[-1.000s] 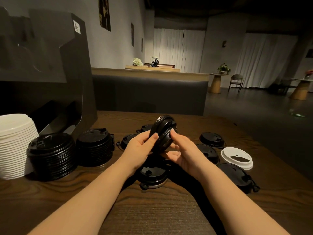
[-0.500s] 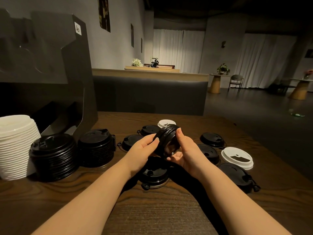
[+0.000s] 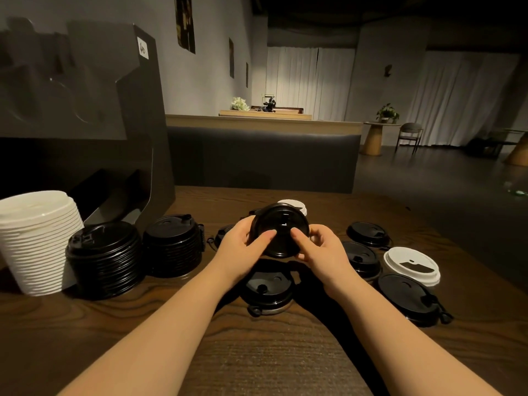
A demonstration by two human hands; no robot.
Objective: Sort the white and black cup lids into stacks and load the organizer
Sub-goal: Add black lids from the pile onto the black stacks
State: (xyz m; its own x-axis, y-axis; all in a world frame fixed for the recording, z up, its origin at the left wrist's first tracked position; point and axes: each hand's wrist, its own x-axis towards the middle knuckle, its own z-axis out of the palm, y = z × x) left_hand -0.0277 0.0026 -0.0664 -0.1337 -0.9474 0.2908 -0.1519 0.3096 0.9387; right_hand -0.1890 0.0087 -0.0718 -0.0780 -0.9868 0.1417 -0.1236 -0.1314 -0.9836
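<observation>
Both hands hold a small stack of black lids (image 3: 281, 224) above the table's middle, its flat face tilted toward me. My left hand (image 3: 238, 245) grips the left rim with the thumb on the face. My right hand (image 3: 320, 250) grips the right rim the same way. Below them lies a loose black lid (image 3: 267, 290). At the left stand a tall stack of white lids (image 3: 37, 241) and two stacks of black lids (image 3: 105, 258) (image 3: 173, 245). The dark organizer (image 3: 94, 124) rises behind those stacks.
Loose black lids (image 3: 368, 234) (image 3: 361, 260) (image 3: 408, 298) and a white lid (image 3: 411, 265) lie at the right on the wooden table (image 3: 257, 361). Another white lid (image 3: 294, 205) peeks out behind the held stack. A dark bench back (image 3: 263, 158) runs beyond the table.
The held stack of black lids has turned from edge-on to face toward me and lowered slightly. Both thumbs have moved onto its face.
</observation>
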